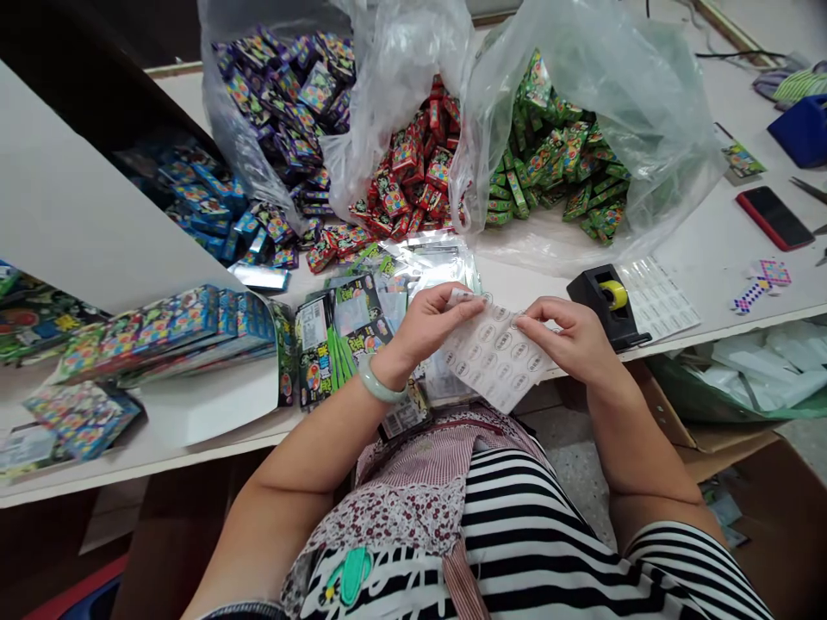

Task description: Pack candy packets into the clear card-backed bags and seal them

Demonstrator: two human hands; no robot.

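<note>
Between my two hands is a sheet of round clear stickers [496, 355] with dark print, tilted in front of my apron. My left hand [434, 323], with a pale green bangle on the wrist, pinches the sheet's upper left edge. At the upper right edge, my right hand [563, 334] is closed, thumb against fingers; whether a peeled sticker is in them is too small to tell. Below the hands lie flat printed packets [345, 331] in black and green, and shiny clear sleeves [439, 258] rest just behind them.
Plastic bags of small purple boxes [290, 103], red boxes [413, 164] and green boxes [562, 164] line the back. Stacked box rows [181, 327] stand left. A tape dispenser [604, 306], another sticker sheet [659, 297] and a red-cased phone [774, 217] lie right.
</note>
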